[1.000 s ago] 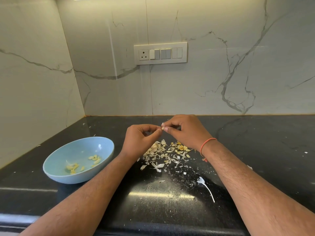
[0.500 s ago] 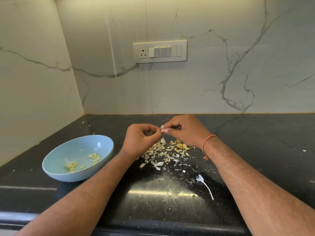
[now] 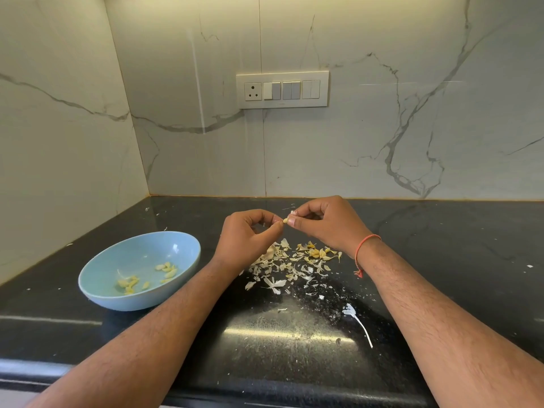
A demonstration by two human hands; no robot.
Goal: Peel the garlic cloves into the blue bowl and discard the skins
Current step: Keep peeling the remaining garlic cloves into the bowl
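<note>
Small pale-yellow garlic clove (image 3: 285, 220), pinched between the fingertips of both hands, raised above the black desk (image 3: 441, 245). Left hand (image 3: 245, 241): grip closed on the clove, thumb and forefinger curled round its near end. Right hand (image 3: 323, 222): grip closed too, thumb and fingertips pinching the far end, with a white scrap of skin (image 3: 292, 212) sticking up just beside the fingertips. Clove mostly bare, glossy, tiny against the fingers; how much skin remains, hard to tell.

Below the hands, on the desk: scattered pile of skins (image 3: 291, 263), papery white and straw-yellow flakes, some curled, spread between the two wrists. Finer white crumbs trailing toward the near edge. Well to the right of the pile, a single white stalk (image 3: 357, 319) with a frayed head.

Left of the left forearm: blue bowl (image 3: 97, 278), shallow, tilted slightly, resting on the desk. Inside, two small clusters of peeled cloves (image 3: 167, 269), yellowish, plus a thin white sliver.

Orange thread bracelet (image 3: 363, 248) around the right wrist. Marble-patterned wall behind, with a white switch panel (image 3: 282, 89).
</note>
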